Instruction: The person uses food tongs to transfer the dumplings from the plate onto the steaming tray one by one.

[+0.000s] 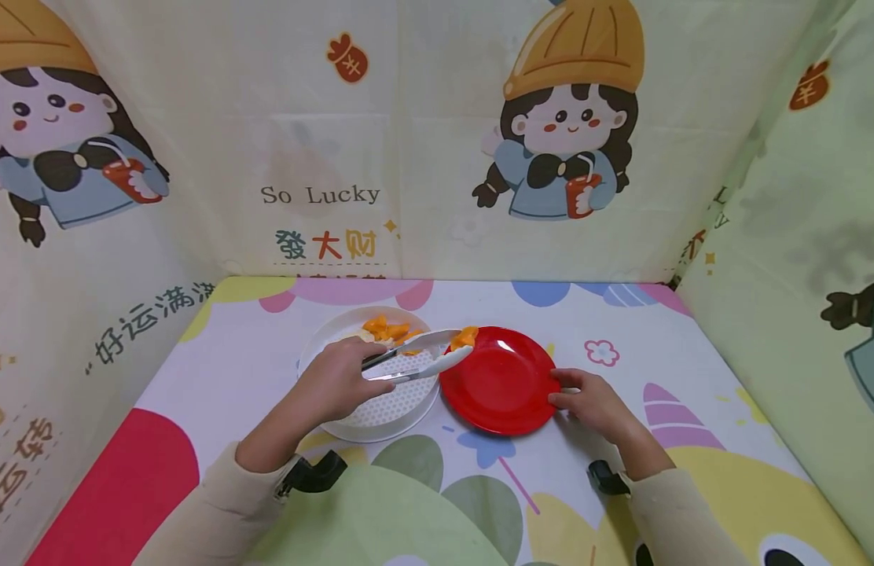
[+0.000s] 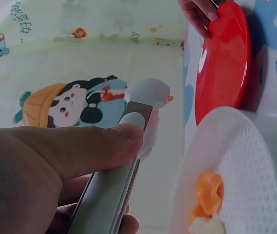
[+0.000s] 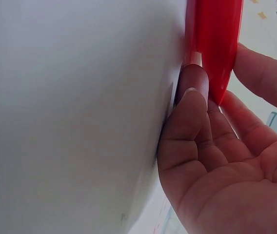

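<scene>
With fingers and thumb wrapped round the handles, my left hand (image 1: 336, 379) grips a pair of tongs (image 1: 419, 370). An orange piece of food (image 1: 464, 339) is held between the white tong tips, above the left edge of a red plate (image 1: 504, 385). My right hand (image 1: 591, 399) pinches the plate's right rim, thumb on top and fingers beneath, as the right wrist view shows. Under the left hand stands a round white basket (image 1: 380, 428) with a perforated bottom. Several orange pieces (image 1: 387, 328) and a pale piece (image 2: 206, 226) lie inside it.
The table (image 1: 564, 306) has a printed cloth with coloured shapes. Patterned cloth walls (image 1: 437, 141) rise behind it and on both sides. The basket and the plate stand side by side near the middle. Black straps (image 1: 317, 472) sit on both wrists.
</scene>
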Motion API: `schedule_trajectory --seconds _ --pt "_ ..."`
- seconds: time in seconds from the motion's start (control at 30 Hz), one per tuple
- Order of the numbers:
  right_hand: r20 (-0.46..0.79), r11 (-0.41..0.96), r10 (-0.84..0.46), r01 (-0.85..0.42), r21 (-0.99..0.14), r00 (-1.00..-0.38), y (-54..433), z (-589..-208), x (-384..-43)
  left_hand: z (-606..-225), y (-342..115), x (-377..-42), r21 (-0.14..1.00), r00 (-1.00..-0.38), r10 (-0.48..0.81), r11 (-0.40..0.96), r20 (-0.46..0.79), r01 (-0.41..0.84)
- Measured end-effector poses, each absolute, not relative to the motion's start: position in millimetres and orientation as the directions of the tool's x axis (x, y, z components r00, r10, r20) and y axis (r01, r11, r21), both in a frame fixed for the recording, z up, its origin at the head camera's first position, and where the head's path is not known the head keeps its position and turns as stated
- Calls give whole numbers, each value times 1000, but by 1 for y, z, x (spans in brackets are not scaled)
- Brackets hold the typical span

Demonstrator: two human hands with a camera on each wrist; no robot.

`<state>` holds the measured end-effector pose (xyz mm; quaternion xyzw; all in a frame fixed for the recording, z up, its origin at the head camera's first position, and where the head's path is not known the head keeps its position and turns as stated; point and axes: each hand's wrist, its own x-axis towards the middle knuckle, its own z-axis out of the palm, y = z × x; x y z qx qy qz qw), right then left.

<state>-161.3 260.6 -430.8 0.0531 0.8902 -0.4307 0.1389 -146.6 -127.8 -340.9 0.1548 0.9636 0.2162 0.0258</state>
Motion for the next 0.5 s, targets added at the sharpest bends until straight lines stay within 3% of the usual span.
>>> schedule_trajectory --seconds 0.5 --pt "-292 614 -24 217 -759 -956 260 -429 -160 -355 -174 -141 422 -976 219 886 -21 190"
